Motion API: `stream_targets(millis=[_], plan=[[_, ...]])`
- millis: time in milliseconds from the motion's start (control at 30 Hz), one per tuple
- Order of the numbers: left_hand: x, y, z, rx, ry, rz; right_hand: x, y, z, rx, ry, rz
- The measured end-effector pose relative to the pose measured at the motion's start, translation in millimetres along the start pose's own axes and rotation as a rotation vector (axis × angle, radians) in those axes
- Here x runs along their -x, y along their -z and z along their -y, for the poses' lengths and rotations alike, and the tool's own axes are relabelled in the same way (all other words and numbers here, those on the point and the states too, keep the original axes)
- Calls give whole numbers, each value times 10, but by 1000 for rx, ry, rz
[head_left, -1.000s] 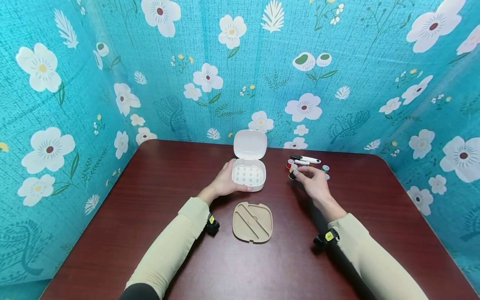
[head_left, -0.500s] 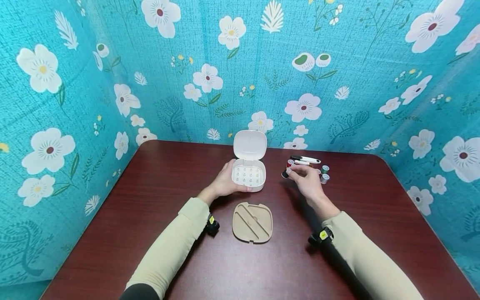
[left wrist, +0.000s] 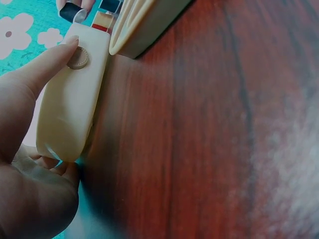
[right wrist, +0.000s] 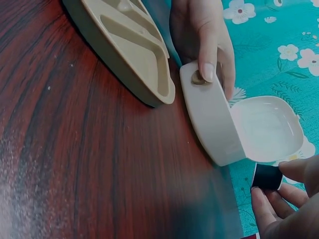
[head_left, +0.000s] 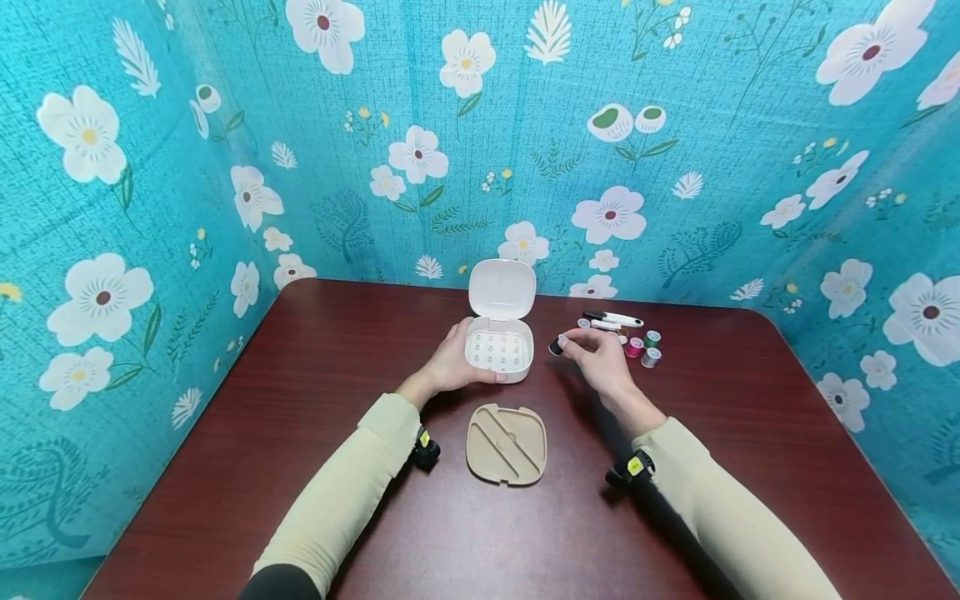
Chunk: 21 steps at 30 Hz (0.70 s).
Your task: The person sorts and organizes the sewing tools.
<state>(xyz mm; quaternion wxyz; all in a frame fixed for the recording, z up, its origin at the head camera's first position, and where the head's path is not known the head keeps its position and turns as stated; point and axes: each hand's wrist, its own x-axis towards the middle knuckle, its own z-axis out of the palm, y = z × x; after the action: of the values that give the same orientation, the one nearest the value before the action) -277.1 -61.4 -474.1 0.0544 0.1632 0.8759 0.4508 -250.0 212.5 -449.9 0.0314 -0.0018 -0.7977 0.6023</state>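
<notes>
A white box (head_left: 517,377) with rows of small pegs on its floor stands on the table, its lid (head_left: 502,289) raised at the back. My left hand (head_left: 448,365) grips the box from its left side, thumb along the front by a round brown button (left wrist: 78,58). Just right of the box, my right hand (head_left: 606,367) pinches a black thread spool (right wrist: 267,177) between thumb and fingers. Nearer to me lies a beige divided tray (head_left: 507,444) with slanting ridges; neither hand touches it.
Right of my right hand stand a pink thread spool (head_left: 634,347), a green spool (head_left: 652,338) and a grey spool (head_left: 651,357). Behind them lies a slim black-and-white tool (head_left: 617,318). A flowered blue cloth (head_left: 375,167) hangs along the table's back edge.
My right hand has moved left with the black spool, away from the other spools and towards the box. The pink spool has come into sight. My left hand has stayed on the box.
</notes>
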Motion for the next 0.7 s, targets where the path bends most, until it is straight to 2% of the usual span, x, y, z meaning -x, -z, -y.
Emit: stream_targets(millis=[700], plan=[[-5, -4, -12, -5, 8, 4, -35, -225, 41, -18, 6, 61]])
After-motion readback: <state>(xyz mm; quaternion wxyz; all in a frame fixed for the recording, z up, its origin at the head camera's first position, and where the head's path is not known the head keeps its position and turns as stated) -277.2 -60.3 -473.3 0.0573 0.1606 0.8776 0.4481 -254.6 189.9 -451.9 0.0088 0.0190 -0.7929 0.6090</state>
